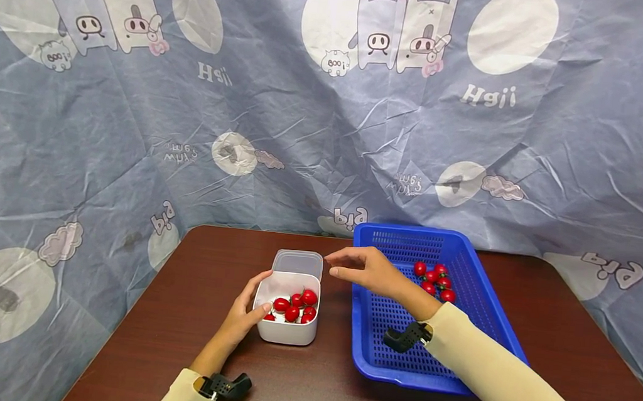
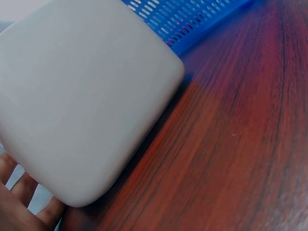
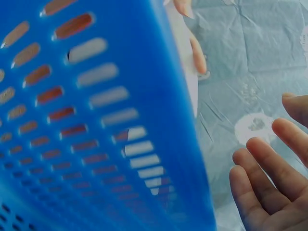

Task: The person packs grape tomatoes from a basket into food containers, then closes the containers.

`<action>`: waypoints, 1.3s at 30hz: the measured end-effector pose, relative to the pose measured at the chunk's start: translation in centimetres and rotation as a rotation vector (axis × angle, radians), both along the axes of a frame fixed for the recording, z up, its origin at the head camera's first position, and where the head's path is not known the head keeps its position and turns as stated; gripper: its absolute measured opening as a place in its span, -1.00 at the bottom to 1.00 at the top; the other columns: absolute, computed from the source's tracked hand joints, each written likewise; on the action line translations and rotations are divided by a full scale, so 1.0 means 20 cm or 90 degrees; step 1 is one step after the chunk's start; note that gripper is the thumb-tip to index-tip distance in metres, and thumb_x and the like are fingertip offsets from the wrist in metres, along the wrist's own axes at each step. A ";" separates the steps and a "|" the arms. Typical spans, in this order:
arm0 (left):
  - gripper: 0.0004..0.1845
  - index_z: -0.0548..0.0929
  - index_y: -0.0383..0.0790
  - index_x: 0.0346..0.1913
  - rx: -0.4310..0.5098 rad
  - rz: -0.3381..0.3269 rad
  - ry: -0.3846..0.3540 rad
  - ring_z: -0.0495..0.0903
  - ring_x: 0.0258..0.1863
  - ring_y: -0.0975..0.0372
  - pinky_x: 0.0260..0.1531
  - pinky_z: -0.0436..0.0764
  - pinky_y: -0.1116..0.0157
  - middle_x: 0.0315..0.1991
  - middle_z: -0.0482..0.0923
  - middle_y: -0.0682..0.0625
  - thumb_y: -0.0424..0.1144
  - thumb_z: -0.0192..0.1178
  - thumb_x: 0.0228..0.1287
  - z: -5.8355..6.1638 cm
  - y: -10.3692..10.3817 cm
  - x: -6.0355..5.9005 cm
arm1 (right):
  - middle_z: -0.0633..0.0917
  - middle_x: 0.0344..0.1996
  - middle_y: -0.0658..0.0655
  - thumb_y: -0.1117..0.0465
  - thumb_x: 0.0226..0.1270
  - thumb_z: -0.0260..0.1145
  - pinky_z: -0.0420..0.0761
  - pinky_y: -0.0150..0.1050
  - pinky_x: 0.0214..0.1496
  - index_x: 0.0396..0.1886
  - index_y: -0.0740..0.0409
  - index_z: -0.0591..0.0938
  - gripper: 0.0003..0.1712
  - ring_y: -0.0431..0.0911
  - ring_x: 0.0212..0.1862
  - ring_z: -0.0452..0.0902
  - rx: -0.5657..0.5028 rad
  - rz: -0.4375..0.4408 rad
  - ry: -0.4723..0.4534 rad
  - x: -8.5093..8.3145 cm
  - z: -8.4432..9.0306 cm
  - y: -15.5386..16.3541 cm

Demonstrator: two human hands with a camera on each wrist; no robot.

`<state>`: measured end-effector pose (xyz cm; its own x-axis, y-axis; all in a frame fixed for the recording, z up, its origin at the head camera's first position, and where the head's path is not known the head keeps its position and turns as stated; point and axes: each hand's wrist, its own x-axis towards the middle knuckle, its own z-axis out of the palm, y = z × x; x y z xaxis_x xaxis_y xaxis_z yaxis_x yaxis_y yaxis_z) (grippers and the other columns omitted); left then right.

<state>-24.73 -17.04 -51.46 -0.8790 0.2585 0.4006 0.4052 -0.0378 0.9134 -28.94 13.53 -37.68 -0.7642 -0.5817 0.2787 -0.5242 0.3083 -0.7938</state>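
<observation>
A white square container (image 1: 287, 332) stands on the table with several cherry tomatoes (image 1: 292, 313) inside. My left hand (image 1: 243, 311) holds its left side, the thumb over the near left rim and the fingers along the outer wall. In the left wrist view the white container (image 2: 91, 91) covers part of those fingers. My right hand (image 1: 369, 270) hovers between the container and the blue basket (image 1: 356, 348), over the basket's left rim. Nothing is in it; its fingers (image 3: 262, 159) are extended and spread in the right wrist view. Several more cherry tomatoes (image 1: 444, 283) lie in the basket's far right part.
A translucent lid (image 1: 298, 262) lies just behind the container. The brown table (image 1: 177, 302) ends at a patterned blue-grey cloth (image 1: 282, 128) hung behind it. Black wrist straps (image 1: 225, 387) sit on both arms. The basket's raised perforated walls border the table's right part.
</observation>
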 end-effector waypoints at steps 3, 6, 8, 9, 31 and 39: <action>-0.30 0.17 -0.16 0.47 -0.005 0.004 -0.001 0.32 0.20 -0.20 0.07 0.47 0.28 0.33 0.27 -0.25 -0.32 0.11 0.26 0.01 0.00 0.00 | 0.72 -0.09 0.15 0.29 0.27 0.34 0.58 -0.27 -0.06 0.01 0.24 0.67 -0.69 -0.01 -0.07 0.64 0.000 -0.020 -0.007 0.01 0.04 0.05; -0.31 0.18 -0.13 0.46 -0.010 0.007 0.000 0.32 0.20 -0.17 0.09 0.46 0.28 0.34 0.27 -0.24 -0.31 0.11 0.27 0.01 0.00 0.00 | 0.71 -0.08 0.20 0.31 0.28 0.33 0.59 -0.28 -0.06 0.02 0.29 0.65 -0.68 0.05 -0.06 0.64 -0.011 -0.033 -0.013 0.01 0.07 0.10; -0.31 0.19 -0.11 0.46 -0.012 0.007 0.000 0.32 0.20 -0.16 0.09 0.45 0.28 0.34 0.26 -0.23 -0.30 0.11 0.27 0.00 0.00 0.00 | 0.71 -0.09 0.18 0.28 0.29 0.33 0.59 -0.30 -0.06 0.03 0.26 0.66 -0.68 0.01 -0.06 0.64 -0.014 -0.041 -0.012 0.01 0.07 0.15; -0.32 0.19 -0.09 0.46 -0.012 0.007 -0.002 0.32 0.20 -0.15 0.09 0.45 0.28 0.34 0.26 -0.23 -0.30 0.11 0.27 0.00 0.00 0.00 | 0.71 -0.08 0.16 0.25 0.30 0.33 0.59 -0.32 -0.05 0.03 0.23 0.66 -0.68 -0.03 -0.06 0.64 -0.016 -0.045 -0.011 0.00 0.07 0.17; -0.29 0.15 -0.17 0.47 -0.020 0.008 0.000 0.33 0.19 -0.16 0.08 0.46 0.26 0.33 0.28 -0.19 -0.25 0.12 0.28 -0.02 -0.01 -0.01 | 0.67 0.05 0.06 0.02 0.36 0.28 0.51 -0.42 0.01 0.09 -0.03 0.65 -0.65 -0.22 0.01 0.59 0.031 -0.177 0.044 0.00 0.15 0.59; -0.31 0.18 -0.08 0.46 -0.022 0.012 -0.001 0.34 0.19 -0.15 0.07 0.47 0.25 0.34 0.27 -0.18 -0.24 0.12 0.27 -0.01 -0.01 -0.01 | 0.69 0.01 0.00 0.04 0.37 0.27 0.48 -0.49 -0.01 0.11 0.07 0.65 -0.62 -0.29 0.00 0.58 -0.012 -0.234 0.012 -0.01 0.16 0.74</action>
<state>-24.86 -17.21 -51.72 -0.8845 0.2556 0.3904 0.4042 0.0019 0.9147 -29.21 28.38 -34.56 -0.9158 -0.2639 0.3028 -0.3958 0.4644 -0.7923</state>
